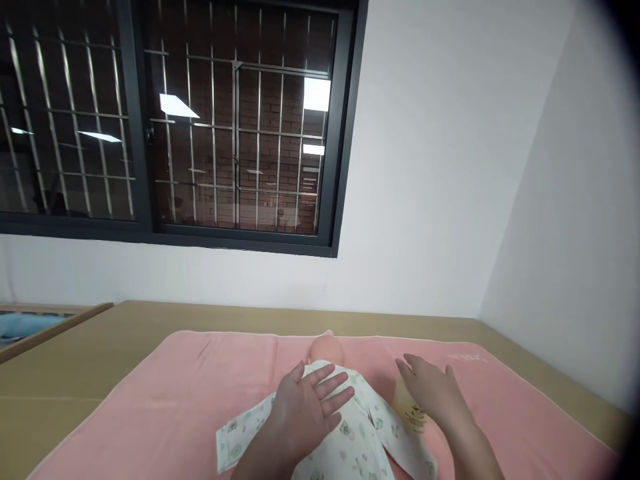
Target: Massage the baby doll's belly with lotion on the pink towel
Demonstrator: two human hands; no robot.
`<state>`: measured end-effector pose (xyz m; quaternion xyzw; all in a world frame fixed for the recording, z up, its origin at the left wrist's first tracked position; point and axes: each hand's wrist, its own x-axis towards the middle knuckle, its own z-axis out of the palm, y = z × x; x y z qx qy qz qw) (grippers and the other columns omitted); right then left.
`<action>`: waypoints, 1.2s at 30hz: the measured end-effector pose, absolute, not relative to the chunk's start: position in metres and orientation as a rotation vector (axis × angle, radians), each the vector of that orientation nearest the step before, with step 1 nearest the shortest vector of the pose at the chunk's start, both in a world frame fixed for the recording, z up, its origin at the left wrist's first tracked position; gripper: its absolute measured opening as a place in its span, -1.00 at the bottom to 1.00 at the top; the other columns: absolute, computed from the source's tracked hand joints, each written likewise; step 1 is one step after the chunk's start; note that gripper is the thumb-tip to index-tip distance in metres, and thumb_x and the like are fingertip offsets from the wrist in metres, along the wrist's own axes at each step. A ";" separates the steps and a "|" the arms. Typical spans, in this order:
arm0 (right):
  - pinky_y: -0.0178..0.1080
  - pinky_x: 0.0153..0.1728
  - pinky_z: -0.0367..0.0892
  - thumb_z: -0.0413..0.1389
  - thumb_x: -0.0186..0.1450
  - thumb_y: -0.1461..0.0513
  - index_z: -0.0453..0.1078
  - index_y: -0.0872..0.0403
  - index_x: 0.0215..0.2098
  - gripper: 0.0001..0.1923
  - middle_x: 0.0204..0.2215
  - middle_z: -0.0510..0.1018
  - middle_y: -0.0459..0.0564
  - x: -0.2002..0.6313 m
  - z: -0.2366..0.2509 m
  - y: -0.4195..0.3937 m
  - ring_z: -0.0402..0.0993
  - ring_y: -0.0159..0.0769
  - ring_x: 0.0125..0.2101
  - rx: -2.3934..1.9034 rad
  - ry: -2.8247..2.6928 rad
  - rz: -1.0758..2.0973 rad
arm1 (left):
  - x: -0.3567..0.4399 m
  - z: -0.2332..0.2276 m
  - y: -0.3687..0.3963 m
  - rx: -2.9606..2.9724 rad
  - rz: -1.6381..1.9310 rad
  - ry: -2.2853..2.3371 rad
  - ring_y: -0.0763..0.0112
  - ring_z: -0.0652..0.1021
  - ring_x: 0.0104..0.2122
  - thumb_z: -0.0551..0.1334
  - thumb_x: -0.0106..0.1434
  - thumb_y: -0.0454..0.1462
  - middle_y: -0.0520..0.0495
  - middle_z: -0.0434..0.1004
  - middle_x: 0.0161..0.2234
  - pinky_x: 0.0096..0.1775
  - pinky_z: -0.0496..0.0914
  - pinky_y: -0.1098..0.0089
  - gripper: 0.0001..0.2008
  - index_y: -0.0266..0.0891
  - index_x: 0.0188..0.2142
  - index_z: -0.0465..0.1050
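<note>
Your left hand [307,403] lies flat on the baby doll [345,413], palm down on the chest of its white printed romper [350,440], fingers spread and pointing toward the doll's head [326,348]. Nothing is pinched there; the grip is open, just pressing on cloth.

Your right hand [433,393] sits just right of the doll, palm down, fingers loosely spread and pointing up-left toward the doll's head. It covers a small yellowish thing [411,410] with a dark print, beside the doll's body. You touch it from above, but whether any finger curls round it you cannot tell; the grip reads as open.

The doll lies on its back in the middle of a pink blanket [200,387], head away from you, body toward the bottom edge of the view. One romper sleeve [240,437] sticks out left of the doll, flat on the blanket. The lower part of the doll is cut off by the frame.

The blanket is spread over a tan padded surface [100,347] that extends past the doll on all visible sides. Behind the doll is a white wall [425,167], with a dark-framed barred window [200,133] up-left of the doll. Far left of the doll, a wooden edge with something blue [25,325] behind it.
</note>
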<state>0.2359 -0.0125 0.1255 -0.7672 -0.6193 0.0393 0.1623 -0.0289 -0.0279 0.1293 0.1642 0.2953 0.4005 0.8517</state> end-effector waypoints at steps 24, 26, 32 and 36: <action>0.11 0.30 0.05 0.05 0.36 0.17 -0.05 0.22 0.38 -0.30 0.27 0.22 0.17 0.090 0.095 -0.080 0.03 0.02 0.31 -0.746 -2.211 -0.519 | -0.037 0.163 -0.074 0.611 0.886 0.590 0.04 0.41 0.17 -0.07 0.27 0.05 -0.25 0.51 0.01 0.20 0.25 -0.04 -0.40 -0.21 0.14 0.34; 0.05 0.30 0.05 -0.01 0.40 0.28 -0.12 0.19 0.40 -0.34 0.28 0.21 0.15 0.086 0.095 -0.085 0.01 -0.05 0.32 -0.717 -2.186 -0.526 | -0.035 0.159 -0.076 0.645 0.968 0.593 0.09 0.35 0.22 -0.11 0.28 0.11 -0.21 0.47 0.06 0.23 0.23 -0.05 -0.35 -0.14 0.21 0.28; 0.18 0.27 0.05 -0.02 0.42 0.29 -0.29 0.07 0.43 -0.27 0.36 0.00 0.15 0.092 0.094 -0.099 -0.14 0.05 0.34 -0.854 -2.094 -0.387 | -0.009 0.125 -0.095 0.651 1.097 0.450 0.08 0.20 0.31 0.04 0.23 0.16 -0.06 0.36 0.20 0.26 0.20 -0.01 -0.29 0.02 0.31 0.13; 0.35 0.23 -0.03 -0.02 0.43 0.07 -0.37 0.00 0.44 -0.22 0.40 -0.22 0.09 0.117 0.109 -0.098 -0.35 0.17 0.34 -0.924 -1.998 -0.212 | 0.004 0.119 -0.116 0.673 0.972 0.345 0.06 0.17 0.32 0.05 0.28 0.11 -0.03 0.36 0.21 0.29 0.15 0.02 -0.34 -0.01 0.30 0.15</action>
